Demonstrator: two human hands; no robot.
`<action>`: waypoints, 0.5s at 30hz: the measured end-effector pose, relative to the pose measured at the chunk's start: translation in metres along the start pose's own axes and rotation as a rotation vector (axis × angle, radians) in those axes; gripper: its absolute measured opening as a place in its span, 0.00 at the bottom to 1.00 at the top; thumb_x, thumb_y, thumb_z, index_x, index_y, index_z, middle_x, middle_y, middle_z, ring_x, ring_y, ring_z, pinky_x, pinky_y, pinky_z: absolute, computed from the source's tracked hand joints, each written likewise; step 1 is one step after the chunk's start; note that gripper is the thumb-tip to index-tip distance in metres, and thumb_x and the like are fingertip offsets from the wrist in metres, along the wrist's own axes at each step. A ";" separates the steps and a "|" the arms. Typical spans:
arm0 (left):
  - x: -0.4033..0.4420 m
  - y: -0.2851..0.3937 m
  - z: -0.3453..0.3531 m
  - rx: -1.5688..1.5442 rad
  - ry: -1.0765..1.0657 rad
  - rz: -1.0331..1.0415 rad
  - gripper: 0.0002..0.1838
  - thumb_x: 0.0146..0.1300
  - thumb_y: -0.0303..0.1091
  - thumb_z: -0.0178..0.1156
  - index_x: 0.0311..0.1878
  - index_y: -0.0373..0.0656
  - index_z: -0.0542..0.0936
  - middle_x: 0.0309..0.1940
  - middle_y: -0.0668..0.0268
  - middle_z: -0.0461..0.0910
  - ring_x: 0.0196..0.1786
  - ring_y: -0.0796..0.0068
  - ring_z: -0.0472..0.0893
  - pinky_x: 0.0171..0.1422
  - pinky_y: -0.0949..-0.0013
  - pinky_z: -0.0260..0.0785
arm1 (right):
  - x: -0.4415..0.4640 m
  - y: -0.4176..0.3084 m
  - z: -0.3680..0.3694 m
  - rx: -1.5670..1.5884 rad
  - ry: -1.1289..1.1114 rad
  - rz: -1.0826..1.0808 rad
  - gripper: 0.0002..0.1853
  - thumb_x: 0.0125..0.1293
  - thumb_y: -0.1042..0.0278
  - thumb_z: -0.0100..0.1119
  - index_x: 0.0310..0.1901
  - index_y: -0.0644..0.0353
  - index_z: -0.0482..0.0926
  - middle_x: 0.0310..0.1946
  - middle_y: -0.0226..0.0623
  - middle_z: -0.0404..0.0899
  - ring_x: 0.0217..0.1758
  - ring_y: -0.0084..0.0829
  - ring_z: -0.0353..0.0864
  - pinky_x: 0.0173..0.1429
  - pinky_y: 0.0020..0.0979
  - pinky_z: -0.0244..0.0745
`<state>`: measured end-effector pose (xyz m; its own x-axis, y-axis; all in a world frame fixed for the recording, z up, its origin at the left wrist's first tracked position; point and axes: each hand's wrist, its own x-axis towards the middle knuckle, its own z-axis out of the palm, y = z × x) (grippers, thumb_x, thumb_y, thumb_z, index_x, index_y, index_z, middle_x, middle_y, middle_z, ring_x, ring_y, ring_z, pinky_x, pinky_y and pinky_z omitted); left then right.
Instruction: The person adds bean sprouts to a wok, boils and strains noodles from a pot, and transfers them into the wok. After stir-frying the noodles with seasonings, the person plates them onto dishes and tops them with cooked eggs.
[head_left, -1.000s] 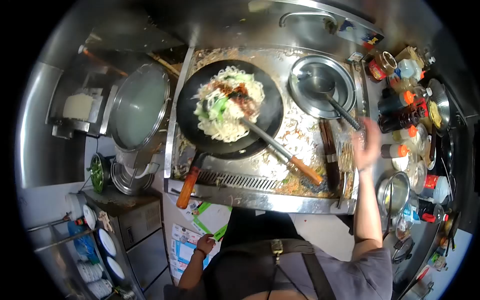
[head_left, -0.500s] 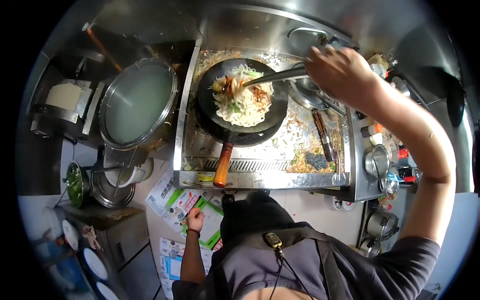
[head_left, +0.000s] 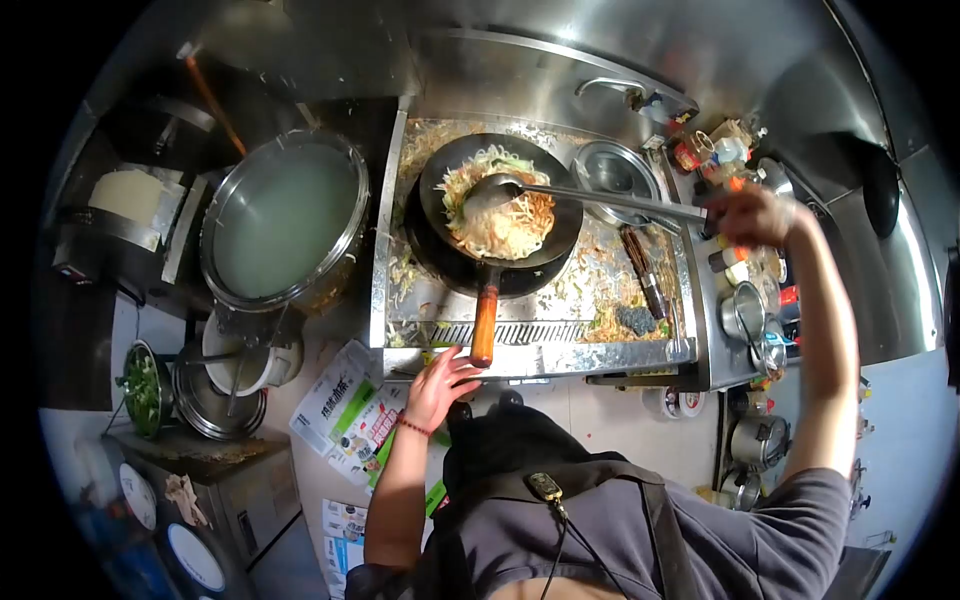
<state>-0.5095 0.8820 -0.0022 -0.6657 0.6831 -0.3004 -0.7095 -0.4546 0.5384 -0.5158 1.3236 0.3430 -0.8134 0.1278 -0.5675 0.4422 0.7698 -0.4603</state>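
Observation:
A dark wok (head_left: 560, 215) holds noodles (head_left: 500, 235) mixed with vegetable shreds and brown sauce. Across them lies a metal ladle (head_left: 620, 198), its bowl face down on the noodles. At the far right end of its handle, my right hand (head_left: 755, 215) is closed, slightly blurred. The wok's wooden handle (head_left: 484, 325) points toward me. My left hand (head_left: 437, 388) is just left of that handle's end with fingers spread, and I cannot tell whether the fingertips touch it.
A large pot of cloudy liquid (head_left: 285, 215) stands left of the steel stove (head_left: 620, 355). On the stove's right lie a bamboo brush (head_left: 648, 275), a lidded round pan (head_left: 615, 175) and food scraps. Bottles and a metal strainer (head_left: 743, 310) line the right side. Printed cardboard covers the floor.
My left hand has risen from low beside my body to the wok handle, fingers spreading. The ladle bowl has come down onto the noodles, and my right hand has moved right and lower.

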 end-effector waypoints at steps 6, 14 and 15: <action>0.088 0.011 0.035 -0.062 -0.058 -0.340 0.15 0.66 0.36 0.48 0.51 0.38 0.68 0.49 0.53 0.75 0.33 0.75 0.77 0.27 0.80 0.68 | 0.080 0.061 0.237 0.137 0.173 0.363 0.18 0.69 0.65 0.41 0.57 0.64 0.67 0.37 0.37 0.75 0.29 0.18 0.73 0.32 0.19 0.71; 0.009 0.010 0.115 -0.160 0.087 -0.333 0.05 0.58 0.26 0.55 0.35 0.39 0.69 0.21 0.67 0.69 0.18 0.81 0.68 0.19 0.78 0.59 | -0.062 0.123 0.242 -0.283 0.283 -0.170 0.28 0.61 0.68 0.53 0.64 0.53 0.60 0.34 0.51 0.80 0.34 0.47 0.81 0.42 0.43 0.77; -0.008 0.016 0.122 -0.135 0.100 -0.339 0.05 0.58 0.27 0.55 0.35 0.40 0.69 0.21 0.67 0.68 0.18 0.80 0.68 0.18 0.78 0.59 | -0.068 0.138 0.226 -0.288 0.244 -0.184 0.28 0.61 0.69 0.53 0.64 0.52 0.60 0.39 0.48 0.80 0.38 0.43 0.82 0.48 0.39 0.77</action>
<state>-0.4872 0.9394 0.1046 -0.4025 0.7515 -0.5227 -0.9130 -0.2882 0.2888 -0.3143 1.2804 0.1635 -0.9500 0.0893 -0.2993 0.1851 0.9327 -0.3094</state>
